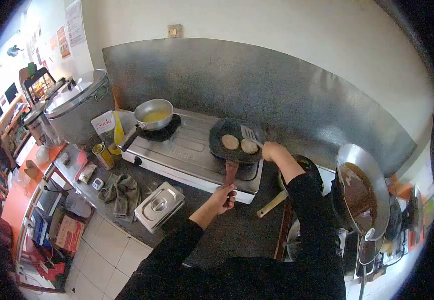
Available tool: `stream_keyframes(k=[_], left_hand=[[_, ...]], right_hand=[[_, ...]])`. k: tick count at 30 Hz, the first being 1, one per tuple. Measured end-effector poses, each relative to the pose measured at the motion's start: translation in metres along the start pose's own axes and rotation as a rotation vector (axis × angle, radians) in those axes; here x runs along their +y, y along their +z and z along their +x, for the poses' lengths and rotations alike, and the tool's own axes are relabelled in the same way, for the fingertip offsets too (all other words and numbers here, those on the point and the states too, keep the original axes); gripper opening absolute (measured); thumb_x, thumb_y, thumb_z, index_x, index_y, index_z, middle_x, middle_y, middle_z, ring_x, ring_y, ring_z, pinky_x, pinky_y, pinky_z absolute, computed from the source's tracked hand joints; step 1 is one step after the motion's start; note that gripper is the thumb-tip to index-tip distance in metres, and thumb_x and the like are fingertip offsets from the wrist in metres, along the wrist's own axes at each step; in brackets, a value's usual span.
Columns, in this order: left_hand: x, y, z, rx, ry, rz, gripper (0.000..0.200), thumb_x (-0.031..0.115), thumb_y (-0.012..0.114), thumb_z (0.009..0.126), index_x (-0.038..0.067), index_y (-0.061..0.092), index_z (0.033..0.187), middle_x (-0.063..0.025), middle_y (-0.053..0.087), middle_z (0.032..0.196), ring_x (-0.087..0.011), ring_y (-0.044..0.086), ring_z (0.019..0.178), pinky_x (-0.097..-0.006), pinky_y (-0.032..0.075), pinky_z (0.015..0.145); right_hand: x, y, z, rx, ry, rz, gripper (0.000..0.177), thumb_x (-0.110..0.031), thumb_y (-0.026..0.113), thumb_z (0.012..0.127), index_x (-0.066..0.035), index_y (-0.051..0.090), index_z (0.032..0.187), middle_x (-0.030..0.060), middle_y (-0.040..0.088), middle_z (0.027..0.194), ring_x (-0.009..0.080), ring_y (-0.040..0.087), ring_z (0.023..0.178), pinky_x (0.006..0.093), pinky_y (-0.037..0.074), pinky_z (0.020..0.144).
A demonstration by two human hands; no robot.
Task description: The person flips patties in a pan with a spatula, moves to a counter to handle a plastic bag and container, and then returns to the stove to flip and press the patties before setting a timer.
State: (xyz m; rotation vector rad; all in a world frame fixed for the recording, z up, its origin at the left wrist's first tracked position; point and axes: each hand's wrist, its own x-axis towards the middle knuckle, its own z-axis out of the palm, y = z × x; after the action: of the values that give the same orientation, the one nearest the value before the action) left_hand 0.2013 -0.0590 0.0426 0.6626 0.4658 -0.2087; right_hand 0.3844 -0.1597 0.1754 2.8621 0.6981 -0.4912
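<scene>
Black pan [219,150], head view: on the right side of the stove [177,158], its brown handle [231,172] pointing near; left hand [223,199] closed round the handle's near end; right hand [274,151] wrapped round the grip of a slotted spatula [249,134], exact finger placement unclear; the blade is at the right of two pale patties [230,142] lying in the pan.

Handling, as judged: pan stiff and rather heavy, to be held by its handle, well away from the body; spatula light and rigid, to be taken by the grip; patties soft, possibly slippery, liable to break, best supported from beneath.

Writing, same view: pouch [103,122] at the far left appears to read "Sovia"; raised lettering on the stove top, not reliably legible; posted sheets [63,41] on the left wall, text too small to read.
</scene>
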Motion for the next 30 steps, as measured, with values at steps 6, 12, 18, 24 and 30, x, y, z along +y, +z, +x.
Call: stream_keyframes(k=[6, 12, 18, 24, 30], left_hand=[[-0.001, -0.001, 0.003, -0.041, 0.019, -0.023, 0.014, 0.022, 0.050, 0.081, 0.010, 0.044, 0.085, 0.0006, 0.042, 0.066, -0.0077, 0.038, 0.048, -0.0212, 0.030, 0.041], [-0.003, -0.005, 0.007, -0.045, 0.013, -0.019, 0.017, 0.024, 0.050, 0.081, 0.011, 0.045, 0.089, 0.0012, 0.042, 0.067, -0.0081, 0.037, 0.050, -0.0209, 0.029, 0.042], [-0.006, -0.005, 0.010, -0.074, 0.009, -0.052, 0.018, 0.024, 0.052, 0.081, 0.011, 0.043, 0.088, 0.0010, 0.040, 0.066, -0.0077, 0.038, 0.049, -0.0209, 0.029, 0.042], [-0.004, -0.001, 0.004, -0.047, 0.032, -0.034, 0.016, 0.022, 0.050, 0.081, 0.010, 0.043, 0.089, 0.0007, 0.040, 0.067, -0.0079, 0.037, 0.049, -0.0211, 0.029, 0.042], [-0.004, -0.002, 0.004, -0.061, 0.039, -0.033, 0.017, 0.022, 0.050, 0.081, 0.010, 0.042, 0.090, 0.0003, 0.040, 0.068, -0.0084, 0.036, 0.049, -0.0214, 0.028, 0.042]], right_hand=[[0.005, 0.029, -0.010, 0.158, 0.047, 0.036, 0.027, -0.011, 0.050, 0.073, -0.002, 0.055, 0.098, 0.0172, 0.057, 0.095, 0.0306, 0.055, 0.088, 0.0414, 0.044, 0.072], [0.006, 0.066, 0.029, 0.196, 0.138, 0.157, 0.027, -0.014, 0.053, 0.070, -0.004, 0.057, 0.094, 0.0156, 0.057, 0.096, 0.0281, 0.057, 0.088, 0.0382, 0.047, 0.068], [-0.008, 0.060, 0.020, 0.187, 0.154, 0.062, 0.032, -0.015, 0.056, 0.068, -0.002, 0.054, 0.097, 0.0136, 0.059, 0.091, 0.0277, 0.058, 0.083, 0.0431, 0.048, 0.058], [-0.016, 0.056, 0.017, 0.168, 0.193, -0.008, 0.033, -0.014, 0.057, 0.067, -0.001, 0.053, 0.098, 0.0140, 0.059, 0.090, 0.0290, 0.059, 0.081, 0.0407, 0.048, 0.055], [-0.014, 0.047, 0.015, 0.080, 0.160, 0.019, 0.025, -0.015, 0.055, 0.071, -0.002, 0.057, 0.092, 0.0141, 0.059, 0.090, 0.0278, 0.059, 0.082, 0.0397, 0.048, 0.062]])
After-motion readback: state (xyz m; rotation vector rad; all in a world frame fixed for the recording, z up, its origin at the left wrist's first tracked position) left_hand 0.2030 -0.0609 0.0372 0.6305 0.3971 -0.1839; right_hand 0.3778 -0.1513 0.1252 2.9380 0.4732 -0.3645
